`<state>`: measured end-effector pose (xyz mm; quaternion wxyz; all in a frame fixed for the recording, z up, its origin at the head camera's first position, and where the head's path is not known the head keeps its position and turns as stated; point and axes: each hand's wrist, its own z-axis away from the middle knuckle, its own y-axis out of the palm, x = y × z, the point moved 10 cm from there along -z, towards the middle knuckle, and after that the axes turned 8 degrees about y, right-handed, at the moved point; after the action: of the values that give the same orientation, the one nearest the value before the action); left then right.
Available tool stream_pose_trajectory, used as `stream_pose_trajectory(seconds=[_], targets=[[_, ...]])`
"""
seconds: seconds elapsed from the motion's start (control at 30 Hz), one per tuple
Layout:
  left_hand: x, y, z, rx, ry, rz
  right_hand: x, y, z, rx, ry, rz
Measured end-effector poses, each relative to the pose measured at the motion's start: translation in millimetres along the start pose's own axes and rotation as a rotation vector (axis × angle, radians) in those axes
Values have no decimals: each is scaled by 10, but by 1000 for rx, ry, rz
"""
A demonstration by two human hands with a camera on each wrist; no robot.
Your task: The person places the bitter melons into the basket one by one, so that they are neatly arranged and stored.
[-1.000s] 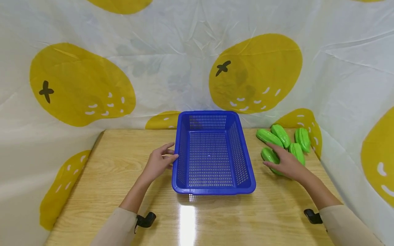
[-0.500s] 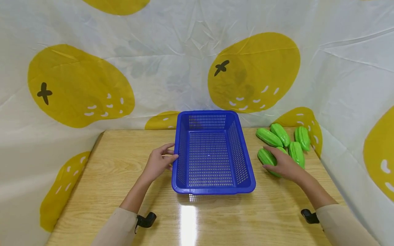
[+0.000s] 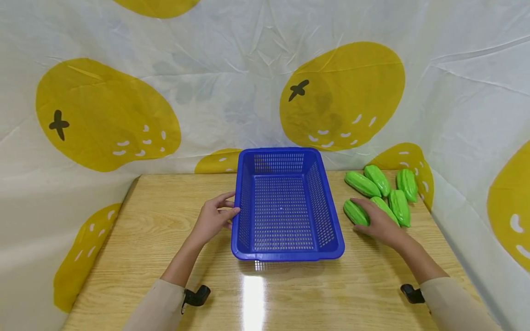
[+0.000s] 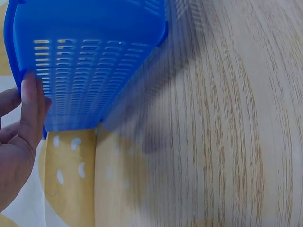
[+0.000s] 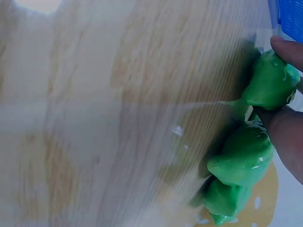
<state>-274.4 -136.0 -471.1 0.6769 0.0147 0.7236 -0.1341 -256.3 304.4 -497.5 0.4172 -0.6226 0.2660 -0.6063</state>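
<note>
A blue plastic basket (image 3: 285,257) with perforated walls stands in the middle of the wooden table. At its left rim, my left hand (image 3: 213,219) holds the edge with thumb and fingers, also seen in the left wrist view. To the right of the basket, my right hand (image 3: 378,223) grips a shiny, green, ridged fruit-like piece (image 3: 355,212) between thumb and fingers. In the right wrist view this held green piece (image 5: 271,81) hangs slightly above or against the tabletop; I cannot tell which. Another similar green piece (image 3: 383,209) lies just behind the hand, partly covered by it.
Several more green ridged pieces (image 3: 362,184) lie at the table's back right corner. A white cloth (image 3: 232,101) printed with yellow fruit hangs behind and at both sides of the wooden tabletop (image 3: 165,216).
My right hand has taken hold of the green piece and shifted it slightly left toward the basket, away from the one behind it. My left hand has stayed at the rim.
</note>
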Motion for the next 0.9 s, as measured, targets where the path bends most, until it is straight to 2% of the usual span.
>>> stream_pose_trajectory(seconds=[0.47,0.9], targets=[[-1,4,2,7,-5,6,-41,-20,18,-37,27,-37],[-2,3,-7,9,-3,-6,154,-325,26,-65,10,-32]])
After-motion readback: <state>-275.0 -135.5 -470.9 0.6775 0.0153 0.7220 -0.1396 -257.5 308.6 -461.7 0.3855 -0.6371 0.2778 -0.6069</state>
